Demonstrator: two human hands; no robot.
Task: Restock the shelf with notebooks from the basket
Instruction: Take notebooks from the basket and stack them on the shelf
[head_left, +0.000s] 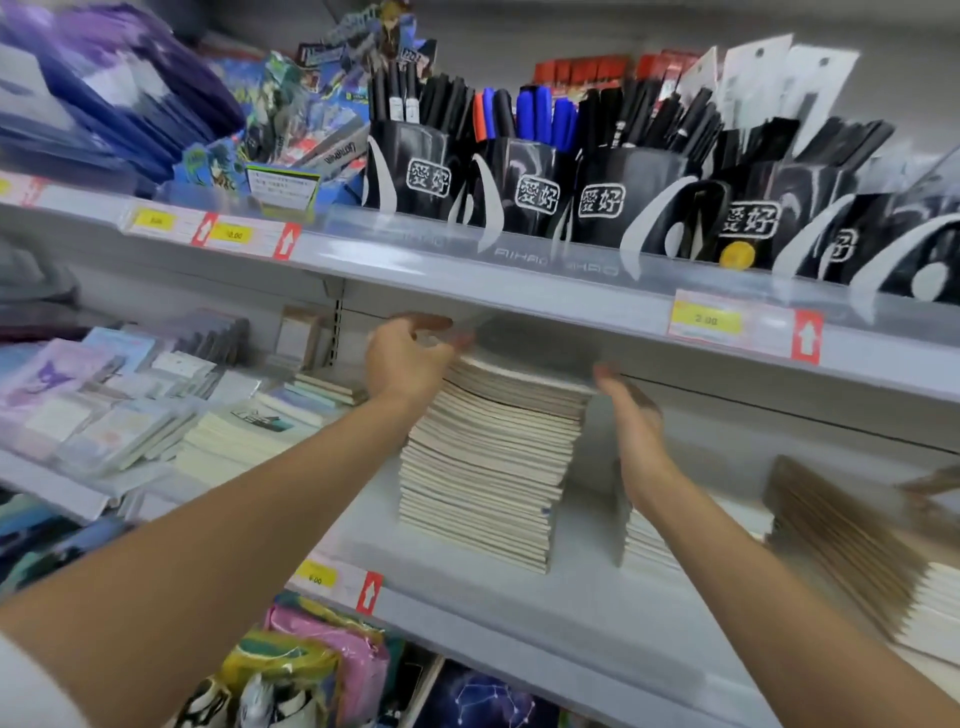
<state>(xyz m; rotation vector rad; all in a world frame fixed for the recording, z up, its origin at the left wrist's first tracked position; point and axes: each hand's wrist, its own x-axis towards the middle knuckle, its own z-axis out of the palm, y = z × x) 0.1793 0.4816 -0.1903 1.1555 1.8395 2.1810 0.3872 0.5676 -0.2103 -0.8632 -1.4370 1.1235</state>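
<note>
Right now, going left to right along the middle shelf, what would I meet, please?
Pastel packets → flat cream notebooks → left hand → tall notebook stack → right hand → brown-covered notebooks.

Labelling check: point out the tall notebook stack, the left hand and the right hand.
notebook stack (488, 467), head view, middle of its page-edge face.
left hand (408, 364), head view, back of the hand.
right hand (631, 426), head view, middle of the hand.
</note>
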